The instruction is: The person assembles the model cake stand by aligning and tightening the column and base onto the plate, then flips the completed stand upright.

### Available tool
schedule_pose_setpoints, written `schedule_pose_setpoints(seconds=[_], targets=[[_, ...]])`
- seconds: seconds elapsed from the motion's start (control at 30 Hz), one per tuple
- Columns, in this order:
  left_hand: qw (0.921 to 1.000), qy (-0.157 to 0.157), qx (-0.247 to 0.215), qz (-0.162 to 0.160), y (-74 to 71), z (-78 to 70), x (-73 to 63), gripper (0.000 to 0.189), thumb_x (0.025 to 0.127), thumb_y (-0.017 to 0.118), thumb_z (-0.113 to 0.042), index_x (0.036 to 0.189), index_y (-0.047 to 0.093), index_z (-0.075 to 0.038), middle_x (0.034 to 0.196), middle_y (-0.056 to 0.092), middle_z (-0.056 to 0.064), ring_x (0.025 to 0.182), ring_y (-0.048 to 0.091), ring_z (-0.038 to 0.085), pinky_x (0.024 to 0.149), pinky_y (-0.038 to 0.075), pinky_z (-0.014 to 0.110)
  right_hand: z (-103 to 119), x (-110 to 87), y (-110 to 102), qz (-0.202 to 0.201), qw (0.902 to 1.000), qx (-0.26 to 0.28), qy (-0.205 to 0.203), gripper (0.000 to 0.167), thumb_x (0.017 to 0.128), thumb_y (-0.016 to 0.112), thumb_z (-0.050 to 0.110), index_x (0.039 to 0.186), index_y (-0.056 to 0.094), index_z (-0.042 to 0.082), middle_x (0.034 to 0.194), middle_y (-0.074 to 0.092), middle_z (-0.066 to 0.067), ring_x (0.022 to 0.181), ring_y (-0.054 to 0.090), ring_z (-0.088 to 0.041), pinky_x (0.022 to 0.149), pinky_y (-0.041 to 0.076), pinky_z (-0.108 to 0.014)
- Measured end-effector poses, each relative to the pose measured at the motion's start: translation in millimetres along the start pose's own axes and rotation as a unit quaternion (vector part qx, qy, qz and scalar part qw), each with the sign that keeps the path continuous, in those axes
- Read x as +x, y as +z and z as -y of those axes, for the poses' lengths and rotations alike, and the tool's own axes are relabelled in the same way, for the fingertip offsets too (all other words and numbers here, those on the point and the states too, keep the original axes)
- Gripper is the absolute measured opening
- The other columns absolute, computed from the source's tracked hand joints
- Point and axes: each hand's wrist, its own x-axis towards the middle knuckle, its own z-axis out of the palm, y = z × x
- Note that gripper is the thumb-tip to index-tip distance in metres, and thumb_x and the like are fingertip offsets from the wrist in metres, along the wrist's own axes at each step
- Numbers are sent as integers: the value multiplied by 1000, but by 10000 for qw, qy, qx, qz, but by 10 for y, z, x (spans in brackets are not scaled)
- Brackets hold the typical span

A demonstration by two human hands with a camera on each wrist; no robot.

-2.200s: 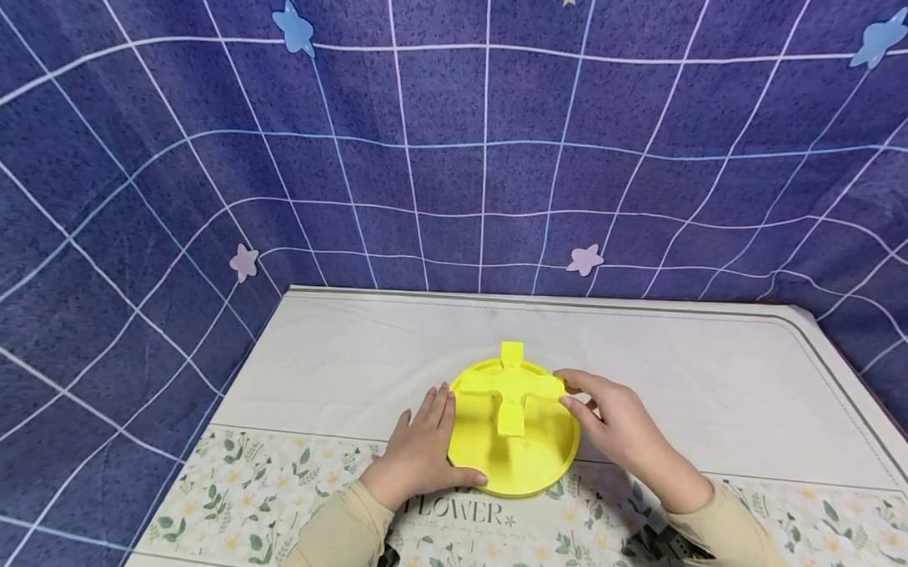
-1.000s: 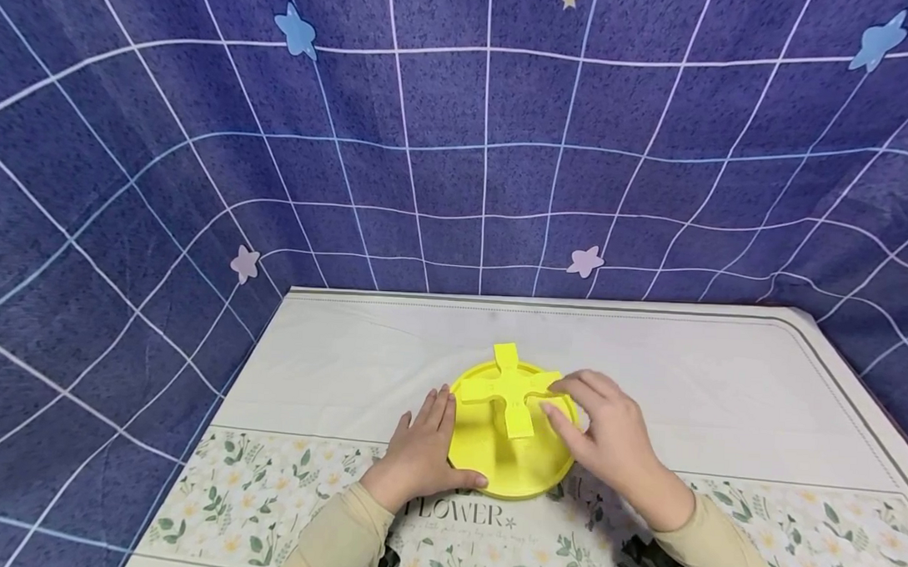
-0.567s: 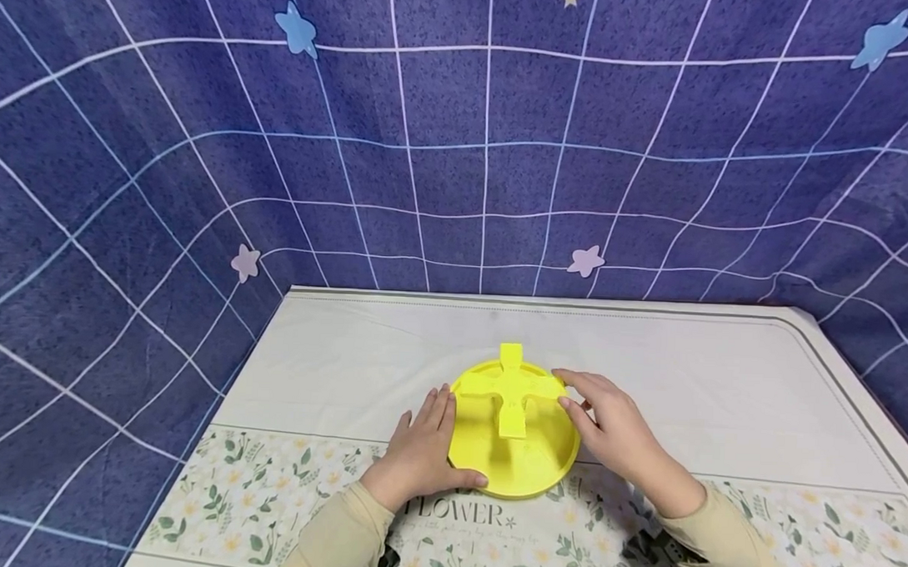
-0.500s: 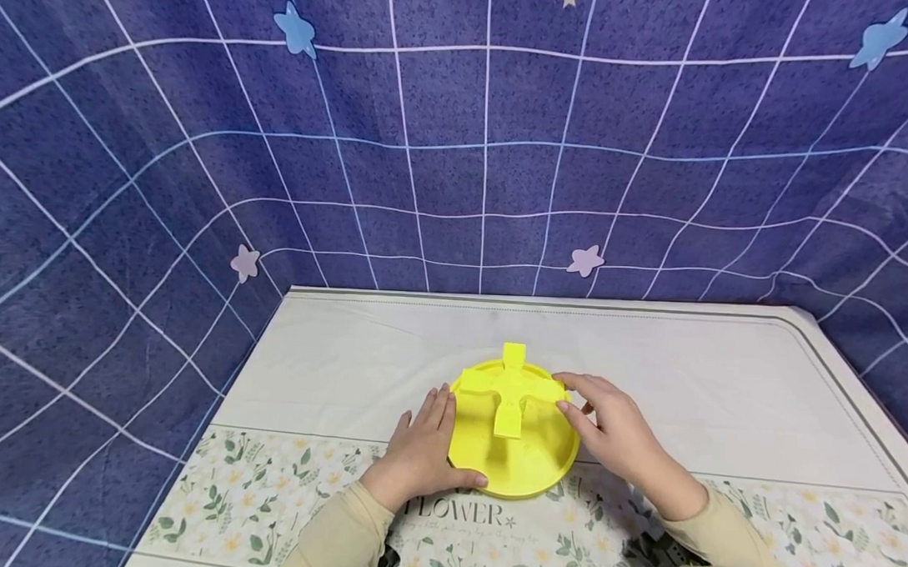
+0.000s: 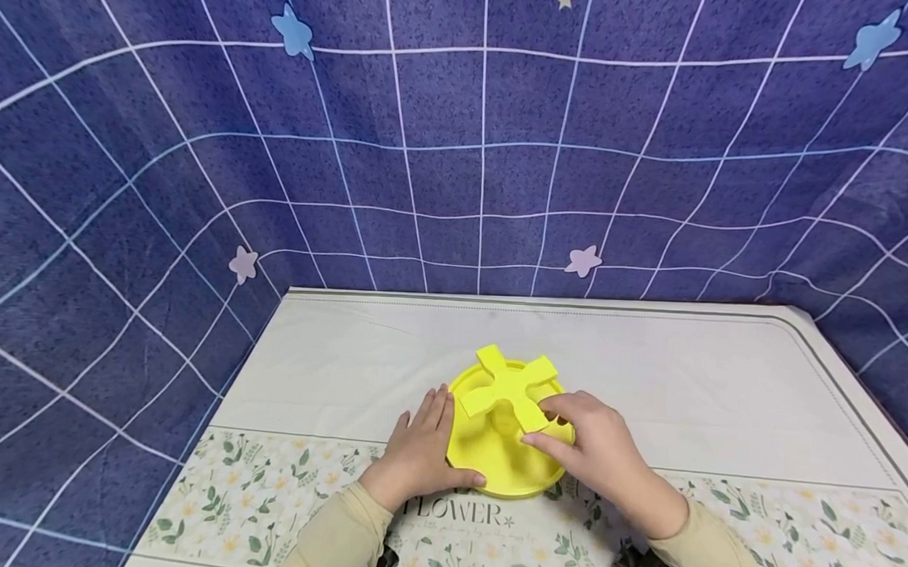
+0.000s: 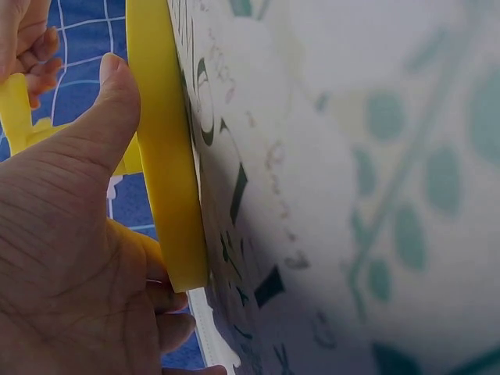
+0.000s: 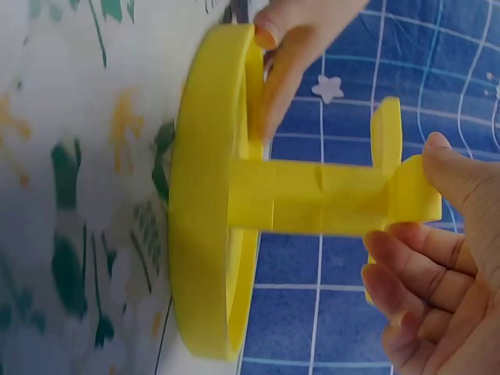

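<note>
A yellow round tray-like base [image 5: 488, 464] with a raised rim lies on the table. From it rises a yellow post [image 7: 297, 197], capped by a yellow four-armed cross [image 5: 506, 385]. My left hand [image 5: 421, 457] rests against the base's left edge, fingers extended and thumb [image 6: 117, 101] on the rim at the front. My right hand [image 5: 602, 443] pinches the cross's front right arm at its end. In the right wrist view, the thumb is on one side of that arm and the fingertips [image 7: 383, 246] on the other. The cross hides part of the post in the head view.
A floral-printed cloth [image 5: 266, 494] with lettering covers the near part of the white table [image 5: 361, 355]. Behind and to the left hangs a blue curtain [image 5: 443, 175] with a white grid and stars. Dark straps [image 5: 643, 565] show under the sleeves.
The cross has turned clockwise, its right arm swinging toward the front. My right hand has moved left and nearer with that arm. The left hand and base stay in place.
</note>
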Motion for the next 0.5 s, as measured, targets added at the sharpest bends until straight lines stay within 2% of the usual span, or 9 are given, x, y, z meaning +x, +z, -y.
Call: schedule_pose_setpoints(seconds=[0.1,0.23,0.37,0.5], targets=[[10000,-18,17,-4,0,-2,0,125,72,61,-79,154,15,4,161,6,19,148,7,34,112,19,61,58,20,63,-218,9991,-247,-264,36,77,80,44,91,70,13,79,64,5,68,53,-7,56,45,-24],[10000,-34,40,0,-3,-4,0,126,72,61,-80,154,14,4,161,6,19,148,7,34,112,19,61,129,54,146,-518,9960,-517,-513,45,80,72,56,84,67,11,74,64,3,70,59,-11,58,50,-29],[10000,-26,25,-1,-7,-6,1,126,72,61,-79,153,15,5,161,6,20,148,7,34,112,19,61,184,79,191,-688,9936,-695,-559,49,81,69,61,79,66,12,71,63,4,69,62,-14,58,51,-31],[10000,-13,70,-22,-4,-3,2,125,72,61,-79,153,16,5,161,7,20,148,8,34,111,20,61,201,81,178,-702,9933,-727,-554,48,81,69,60,82,69,12,72,65,4,69,62,-13,59,52,-32]])
